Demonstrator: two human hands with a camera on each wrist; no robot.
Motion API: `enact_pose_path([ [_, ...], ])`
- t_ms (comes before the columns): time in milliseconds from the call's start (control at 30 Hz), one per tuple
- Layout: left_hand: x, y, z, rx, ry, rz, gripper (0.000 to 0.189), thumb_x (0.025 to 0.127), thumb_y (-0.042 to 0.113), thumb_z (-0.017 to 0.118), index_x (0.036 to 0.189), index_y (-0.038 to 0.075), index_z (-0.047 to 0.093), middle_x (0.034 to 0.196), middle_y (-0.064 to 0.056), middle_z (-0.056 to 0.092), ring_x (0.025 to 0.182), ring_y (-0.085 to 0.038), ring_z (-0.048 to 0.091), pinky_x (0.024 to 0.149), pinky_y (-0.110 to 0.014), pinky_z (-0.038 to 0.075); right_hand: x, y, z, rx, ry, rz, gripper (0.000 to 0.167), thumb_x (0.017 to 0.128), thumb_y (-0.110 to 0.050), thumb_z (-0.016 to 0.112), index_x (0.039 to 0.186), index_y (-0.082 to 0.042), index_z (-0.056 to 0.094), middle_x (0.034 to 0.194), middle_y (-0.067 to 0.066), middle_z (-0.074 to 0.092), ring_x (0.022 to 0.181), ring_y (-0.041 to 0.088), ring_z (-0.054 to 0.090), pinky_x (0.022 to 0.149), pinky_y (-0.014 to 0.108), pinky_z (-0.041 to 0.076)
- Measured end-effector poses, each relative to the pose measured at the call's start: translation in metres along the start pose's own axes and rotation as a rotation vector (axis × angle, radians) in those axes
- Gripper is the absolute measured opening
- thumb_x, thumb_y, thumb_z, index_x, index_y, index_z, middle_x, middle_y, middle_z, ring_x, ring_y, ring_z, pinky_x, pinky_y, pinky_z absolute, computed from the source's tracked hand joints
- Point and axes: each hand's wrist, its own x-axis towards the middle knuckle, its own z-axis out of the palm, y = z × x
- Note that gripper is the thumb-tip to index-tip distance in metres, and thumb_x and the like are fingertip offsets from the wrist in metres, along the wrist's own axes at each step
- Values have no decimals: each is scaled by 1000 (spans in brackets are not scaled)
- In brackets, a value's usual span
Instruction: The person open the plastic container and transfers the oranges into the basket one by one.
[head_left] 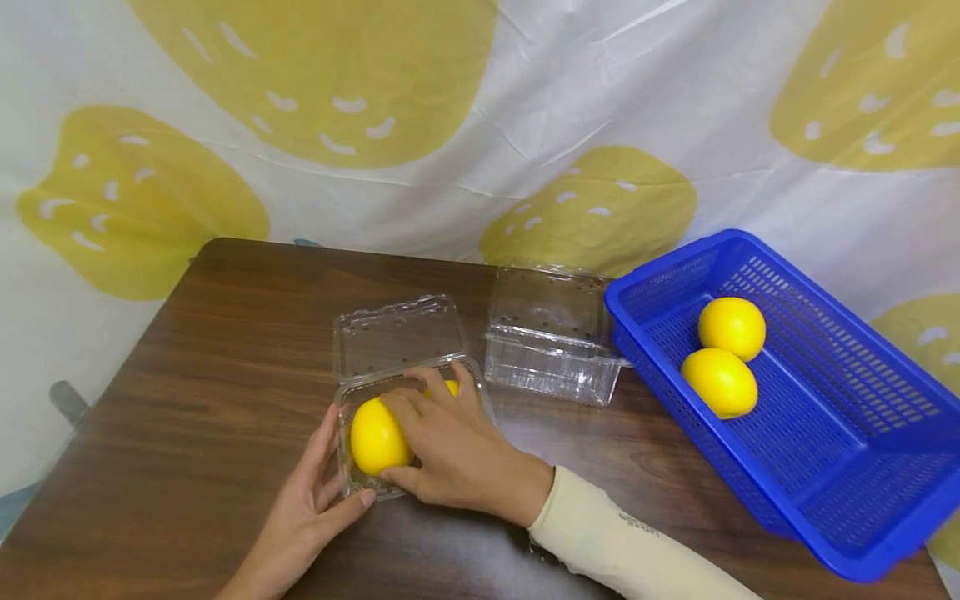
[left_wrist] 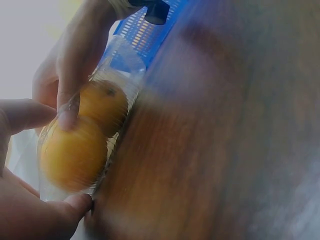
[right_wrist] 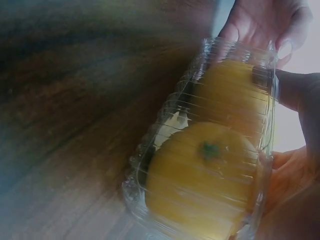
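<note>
A clear plastic clamshell box [head_left: 401,335] stands on the table, its lid swung back. Two yellow oranges lie inside: the left orange [head_left: 375,442] shows well, while the other orange [right_wrist: 200,185], with a green stem end, is mostly covered by my right hand in the head view. My left hand [head_left: 303,508] grips the box's left end, its thumb at the near corner and fingers along the side. From above, my right hand [head_left: 468,454] reaches into the box, thumb and fingers curled about the left orange.
A second clear clamshell box [head_left: 551,367] stands behind to the right. Beside it, a blue plastic basket [head_left: 757,492] holds two more oranges [head_left: 720,383]. Behind the brown wooden table [head_left: 217,400] hangs a white cloth [head_left: 555,100] with yellow fruit prints.
</note>
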Motion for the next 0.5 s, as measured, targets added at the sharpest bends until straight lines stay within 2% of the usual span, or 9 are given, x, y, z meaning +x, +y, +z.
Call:
enact_pose_path([
  [233,-1,0,-1,13,-4,9,104,103,6,74,179,27,7,184,-17,0,164,-57,4,114,-15,37,-2,2,2,15,34,-12,75,88,-57,89,146,-17,63,141,-2,72,152,27,43,127,78,23],
  [500,-2,3,0,23,1,6,103,103,7,75,179,25,9,184,-15,-1,164,-59,6,114,-14,38,-3,3,2,67,76,-17,77,85,-55,92,145,-18,63,141,-5,71,147,23,45,127,78,21],
])
